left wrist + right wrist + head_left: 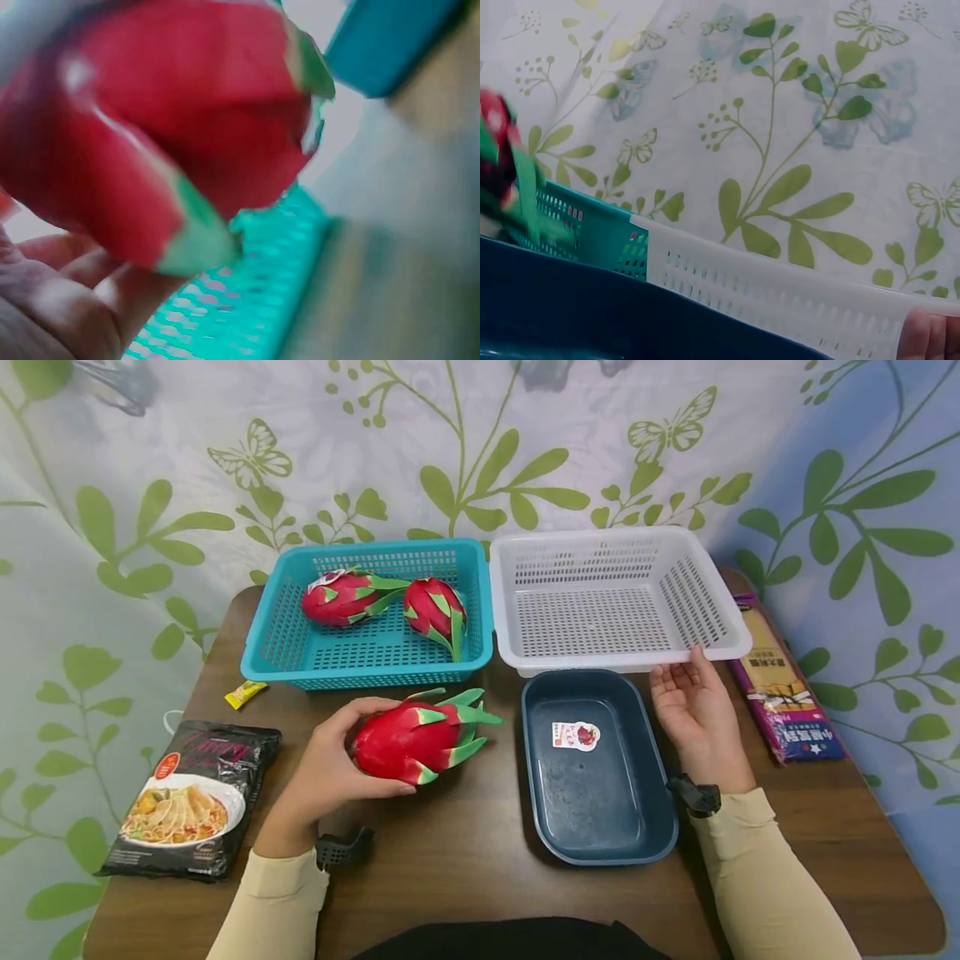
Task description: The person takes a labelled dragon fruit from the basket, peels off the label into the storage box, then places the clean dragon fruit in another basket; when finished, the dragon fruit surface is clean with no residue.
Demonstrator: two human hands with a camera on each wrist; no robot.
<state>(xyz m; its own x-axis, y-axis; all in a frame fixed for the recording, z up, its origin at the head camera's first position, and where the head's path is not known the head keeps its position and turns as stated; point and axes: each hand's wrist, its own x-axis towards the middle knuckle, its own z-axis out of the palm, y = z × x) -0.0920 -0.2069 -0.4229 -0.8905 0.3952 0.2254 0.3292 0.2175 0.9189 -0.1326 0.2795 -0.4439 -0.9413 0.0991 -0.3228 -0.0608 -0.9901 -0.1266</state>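
Observation:
My left hand (330, 764) grips a red dragon fruit (408, 743) with green-tipped scales, above the table in front of the teal basket (367, 675). Up close in the left wrist view, the same dragon fruit (172, 97) hides part of the fingers. Two other dragon fruits (341, 599) lie inside the teal basket. With its palm turned up, my right hand (697, 718) touches the front rim of the white basket (622, 658) near its right corner. A dark blue tub (600, 852) stands between the hands, with a dragon fruit sticker (576, 736) on its bottom.
A black noodle packet (187, 802) and a small yellow sachet (245, 693) lie at the left. A purple and yellow package (787, 693) lies right of the white basket. Behind the baskets hangs a leaf-patterned curtain (480, 452). The brown tabletop (465, 877) shows in front.

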